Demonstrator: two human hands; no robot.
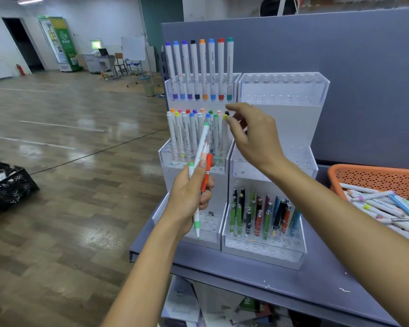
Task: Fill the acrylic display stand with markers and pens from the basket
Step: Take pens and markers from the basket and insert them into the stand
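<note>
The left hand (pixel 189 192) clutches a small bundle of markers (pixel 202 159) in front of the acrylic display stand (pixel 281 90). The right hand (pixel 250 133) hovers with fingers loosely spread, empty, beside the yellow-green cap (pixel 225 117) in the middle tier. These look light, stiff and smooth-barrelled; pinching mid-barrel should steer them straight into holes. More lie in the orange basket (pixel 364 175), far right.

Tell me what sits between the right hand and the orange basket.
Head view: nothing stands there. Between the right hand and the orange perforated plastic basket only the right forearm, the clear acrylic display stand's empty right tiers and the grey partition show.
</note>
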